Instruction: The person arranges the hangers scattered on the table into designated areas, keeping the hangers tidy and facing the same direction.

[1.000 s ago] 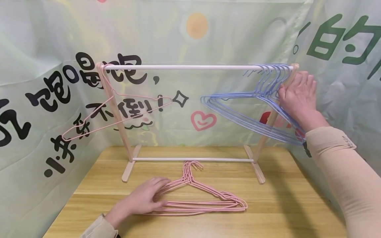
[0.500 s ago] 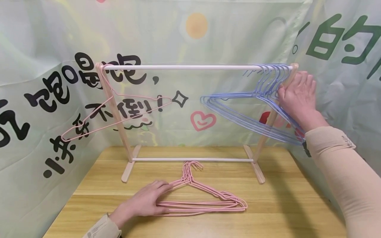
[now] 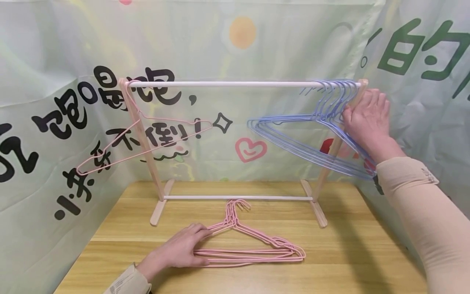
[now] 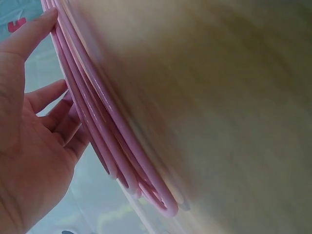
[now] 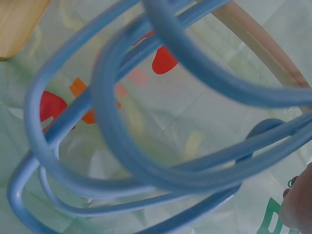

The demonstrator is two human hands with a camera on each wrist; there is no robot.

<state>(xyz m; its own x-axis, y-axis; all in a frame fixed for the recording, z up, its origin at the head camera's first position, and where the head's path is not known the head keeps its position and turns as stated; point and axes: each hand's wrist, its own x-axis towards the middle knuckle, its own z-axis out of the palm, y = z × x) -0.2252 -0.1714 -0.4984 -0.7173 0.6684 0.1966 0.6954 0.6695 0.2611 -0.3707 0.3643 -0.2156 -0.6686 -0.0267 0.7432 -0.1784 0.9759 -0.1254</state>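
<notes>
Several pink wire hangers (image 3: pixel 230 216) lie stacked on the table. My left hand (image 3: pixel 185 247) is at their left end, thumb by the lower bars and fingers along the upper arm. In the left wrist view the thumb touches the pink wires, with the other fingers loosely extended beside them. My right hand (image 3: pixel 369 118) grips the upper right post (image 3: pixel 355 100) of a small wooden clothes rack, its palm side hidden. Beside it, several blue hangers (image 3: pixel 286 117) hang bunched at the right of the white top rail (image 3: pixel 220 84). One pink hanger (image 3: pixel 167 119) hangs at the rail's left end.
The rack stands on two wooden feet (image 3: pixel 158 212) joined by a white lower rail (image 3: pixel 235 197), just behind the stacked hangers. A printed cloth backdrop (image 3: pixel 286 49) closes off the back and sides of the wooden table (image 3: pixel 121 232).
My left hand has shifted slightly right and down along the left end of the pink stack. The right hand, the rack and the hanging hangers have stayed put.
</notes>
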